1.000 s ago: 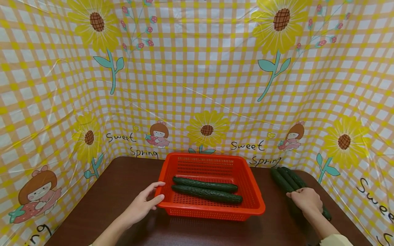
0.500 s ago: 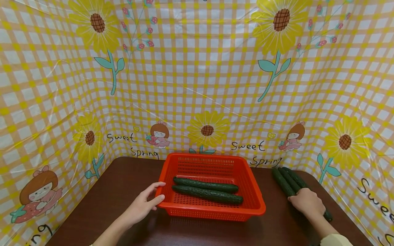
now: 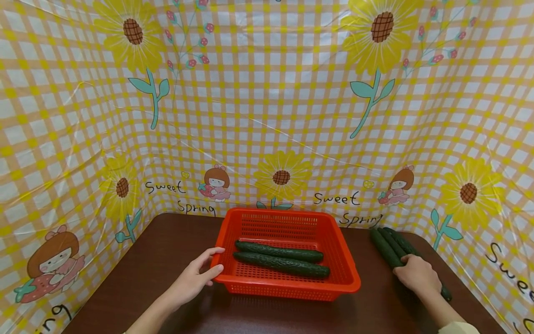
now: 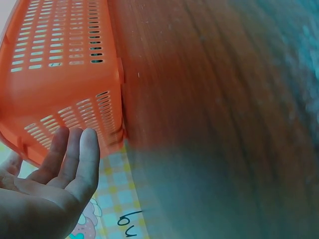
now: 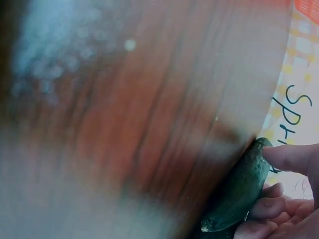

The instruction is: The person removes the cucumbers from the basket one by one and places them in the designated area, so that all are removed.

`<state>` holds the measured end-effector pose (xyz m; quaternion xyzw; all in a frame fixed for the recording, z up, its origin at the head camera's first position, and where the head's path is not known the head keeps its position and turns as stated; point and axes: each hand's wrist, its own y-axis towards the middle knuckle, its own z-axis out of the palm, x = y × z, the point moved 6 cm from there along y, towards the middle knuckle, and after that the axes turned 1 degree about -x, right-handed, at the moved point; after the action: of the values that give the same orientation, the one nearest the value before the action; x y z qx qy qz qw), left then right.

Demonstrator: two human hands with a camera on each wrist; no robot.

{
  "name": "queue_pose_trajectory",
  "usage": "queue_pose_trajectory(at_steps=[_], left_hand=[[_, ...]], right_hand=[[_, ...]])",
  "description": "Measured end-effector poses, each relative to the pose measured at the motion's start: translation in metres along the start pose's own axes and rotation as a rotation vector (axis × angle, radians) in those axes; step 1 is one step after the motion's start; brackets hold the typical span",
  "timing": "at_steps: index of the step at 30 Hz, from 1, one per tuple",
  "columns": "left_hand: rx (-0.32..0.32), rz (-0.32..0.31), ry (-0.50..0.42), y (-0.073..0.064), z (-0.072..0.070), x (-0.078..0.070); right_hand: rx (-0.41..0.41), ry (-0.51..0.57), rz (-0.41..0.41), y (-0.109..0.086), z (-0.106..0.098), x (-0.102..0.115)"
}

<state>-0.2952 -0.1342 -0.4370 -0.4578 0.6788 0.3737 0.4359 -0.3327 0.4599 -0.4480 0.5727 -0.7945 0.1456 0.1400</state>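
Note:
A red perforated plastic basket (image 3: 288, 283) stands at the middle of the table, and two dark green cucumbers (image 3: 279, 264) lie side by side in it. My left hand (image 3: 195, 276) holds the basket's left rim, with thumb and index finger over the edge. In the left wrist view its other fingers (image 4: 88, 154) lie against the outer wall. To the basket's right, several cucumbers (image 3: 385, 248) lie close together on the table. My right hand (image 3: 417, 274) grips the left one across its near half, hiding part of it. Thumb and fingers sit on opposite sides of that cucumber (image 5: 239, 191) in the right wrist view.
The dark brown table (image 3: 162, 250) meets a checked cloth (image 3: 267, 120) that hangs round its back and sides. Sunflowers and cartoon figures are printed on the cloth.
My right hand and the cucumbers beside it have shifted very slightly to the right. The left hand keeps its place on the rim.

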Motion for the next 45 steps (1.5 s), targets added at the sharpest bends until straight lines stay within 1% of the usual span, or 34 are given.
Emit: queue_pose_trajectory(at_steps=[7,12,17,20,27,32,35,39,45], left_hand=[[0.004,0.007,-0.006,0.000,0.001,-0.001],[0.005,0.015,-0.007,0.001,0.001,-0.001],[0.001,0.010,-0.001,0.001,0.000,0.001],[-0.003,0.011,0.000,0.002,0.000,0.002],[0.010,0.015,-0.014,0.002,0.000,0.003],[0.008,0.015,-0.012,0.001,-0.001,0.003],[0.003,0.018,-0.010,0.001,-0.001,0.003],[0.008,0.019,-0.008,0.001,0.000,0.004],[0.011,0.015,-0.013,0.001,0.000,0.004]], right_hand=[[0.015,0.025,-0.017,-0.009,-0.005,0.006],[0.010,0.037,-0.040,-0.008,-0.005,0.007],[-0.041,0.046,-0.062,-0.005,-0.008,0.008],[-0.069,0.046,-0.079,-0.006,-0.010,0.013],[-0.064,0.084,-0.130,-0.014,-0.014,0.038],[-0.074,0.114,-0.200,-0.023,-0.021,0.059],[-0.051,0.147,-0.233,-0.028,-0.022,0.071],[-0.013,0.188,-0.253,-0.036,-0.023,0.088],[-0.003,0.208,-0.307,-0.043,-0.029,0.117]])
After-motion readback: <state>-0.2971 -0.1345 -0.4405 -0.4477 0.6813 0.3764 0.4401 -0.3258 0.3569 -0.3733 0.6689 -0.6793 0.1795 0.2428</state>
